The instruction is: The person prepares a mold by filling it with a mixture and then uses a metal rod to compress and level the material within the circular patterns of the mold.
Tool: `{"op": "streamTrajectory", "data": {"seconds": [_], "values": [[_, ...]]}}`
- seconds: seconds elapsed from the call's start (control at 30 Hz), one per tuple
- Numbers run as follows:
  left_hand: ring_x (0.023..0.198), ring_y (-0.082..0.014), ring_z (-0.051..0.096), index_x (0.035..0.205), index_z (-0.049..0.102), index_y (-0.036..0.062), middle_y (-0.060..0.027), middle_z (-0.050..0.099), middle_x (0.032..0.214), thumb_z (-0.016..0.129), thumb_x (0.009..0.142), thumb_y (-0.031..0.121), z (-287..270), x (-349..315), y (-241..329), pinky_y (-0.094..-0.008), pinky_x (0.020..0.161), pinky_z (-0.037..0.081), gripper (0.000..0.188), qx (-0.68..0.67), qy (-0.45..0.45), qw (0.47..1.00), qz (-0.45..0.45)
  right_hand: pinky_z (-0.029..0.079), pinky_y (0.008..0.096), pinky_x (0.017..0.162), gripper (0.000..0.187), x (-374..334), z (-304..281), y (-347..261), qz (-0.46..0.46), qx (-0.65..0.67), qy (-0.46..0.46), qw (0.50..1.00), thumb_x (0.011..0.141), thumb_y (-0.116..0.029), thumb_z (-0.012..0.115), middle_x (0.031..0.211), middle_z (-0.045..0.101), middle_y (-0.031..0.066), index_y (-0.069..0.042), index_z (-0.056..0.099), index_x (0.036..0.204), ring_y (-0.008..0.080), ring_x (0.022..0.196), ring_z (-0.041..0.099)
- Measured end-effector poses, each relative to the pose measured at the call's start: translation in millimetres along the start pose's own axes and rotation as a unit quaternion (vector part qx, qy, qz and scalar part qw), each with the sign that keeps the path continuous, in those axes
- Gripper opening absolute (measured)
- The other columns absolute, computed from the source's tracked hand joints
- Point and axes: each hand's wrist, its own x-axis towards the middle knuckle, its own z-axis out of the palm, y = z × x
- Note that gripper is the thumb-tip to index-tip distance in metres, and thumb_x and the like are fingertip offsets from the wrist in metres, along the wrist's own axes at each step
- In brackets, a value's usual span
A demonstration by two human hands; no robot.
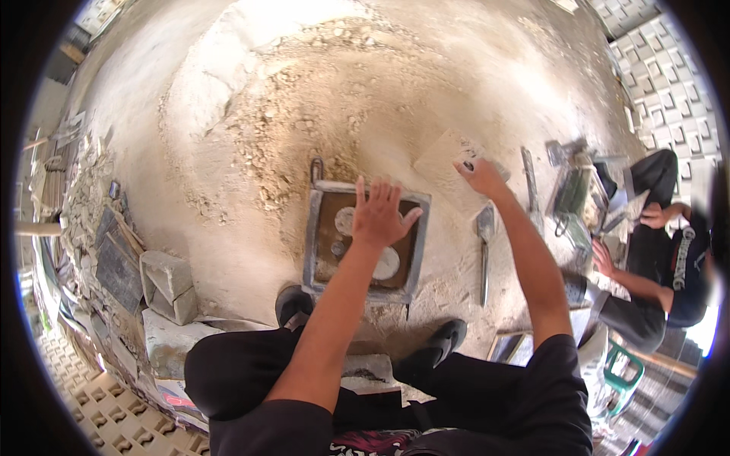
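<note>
A square grey metal frame (311, 243) filled with brown sand lies on the ground before me, a loop at its far left corner. Pale round discs (386, 264) and a small round piece (338, 248) sit in the sand. Over the frame's far part, my left hand (378, 215) is open, fingers spread; whether it touches the sand I cannot tell. My right hand (480, 178) is closed beyond the frame's far right corner, with something small and dark at its fingers. Beneath it is a blurred pale flat board (441, 156). A small trowel (485, 228) lies right of the frame.
Loose sand and lumps (293, 129) spread beyond the frame. Left stand a hollow block (169, 281) and rubble. Another long tool (530, 178) lies at right. A person (658, 251) sits there, hands near tools. A green plastic stool (623, 372) is at lower right.
</note>
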Motion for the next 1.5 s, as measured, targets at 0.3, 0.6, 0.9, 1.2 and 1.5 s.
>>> {"op": "streamTrajectory", "data": {"seconds": [0.3, 0.6, 0.9, 1.2, 1.5], "values": [[0.14, -0.0336, 0.03, 0.141, 0.04, 0.0029, -0.019, 0.039, 0.146, 0.04, 0.094, 0.059, 1, -5, 0, -0.0556, 0.116, 0.012, 0.073, 0.042, 0.011, 0.999, 0.022, 0.051, 0.0392, 0.076, 0.023, -86, 111, 7, 0.036, 0.298, 0.365, 0.881, 0.085, -0.023, 0.066, 0.084, 0.068, 0.0202, -0.002, 0.069, 0.091, 0.0316, 0.083, 0.067], [0.142, -0.0346, 0.026, 0.144, 0.036, 0.0021, -0.0223, 0.032, 0.15, 0.044, 0.097, 0.039, 28, -61, 94, -0.0503, 0.117, 0.014, 0.06, -0.092, 0.083, 0.976, 0.181, 0.048, 0.0424, 0.085, 0.02, -204, 172, 26, 0.241, 0.374, 0.381, 0.81, 0.078, -0.015, 0.071, 0.09, 0.066, 0.017, -0.005, 0.067, 0.095, 0.0336, 0.095, 0.063], [0.119, -0.0342, 0.05, 0.122, 0.06, 0.0062, -0.0157, 0.054, 0.123, 0.053, 0.086, 0.002, 34, -88, 132, -0.0419, 0.101, 0.043, 0.037, -0.167, -0.08, 0.942, 0.279, 0.038, 0.0483, 0.098, 0.027, -256, 214, 72, 0.334, 0.118, 0.222, 0.908, 0.085, -0.011, 0.055, 0.117, 0.056, 0.0162, -0.002, 0.059, 0.11, 0.0341, 0.115, 0.05], [0.092, -0.0365, 0.061, 0.101, 0.066, 0.0054, -0.0151, 0.061, 0.099, 0.058, 0.086, 0.005, 16, -75, 121, -0.0423, 0.08, 0.049, 0.017, -0.258, -0.091, 0.934, 0.231, 0.047, 0.0532, 0.086, 0.027, -255, 207, 62, 0.295, 0.269, 0.168, 0.901, 0.089, -0.016, 0.054, 0.104, 0.062, 0.0214, 0.001, 0.054, 0.11, 0.0424, 0.101, 0.061], [0.095, -0.0358, 0.064, 0.1, 0.067, 0.0051, -0.017, 0.067, 0.102, 0.056, 0.093, 0.029, -49, -38, 85, -0.0432, 0.079, 0.05, 0.027, -0.201, -0.006, 0.965, 0.17, 0.058, 0.036, 0.06, 0.029, -251, 102, 55, 0.055, 0.738, 0.074, 0.669, 0.095, -0.015, 0.051, 0.076, 0.059, 0.012, -0.003, 0.049, 0.12, 0.0241, 0.066, 0.066]]}}
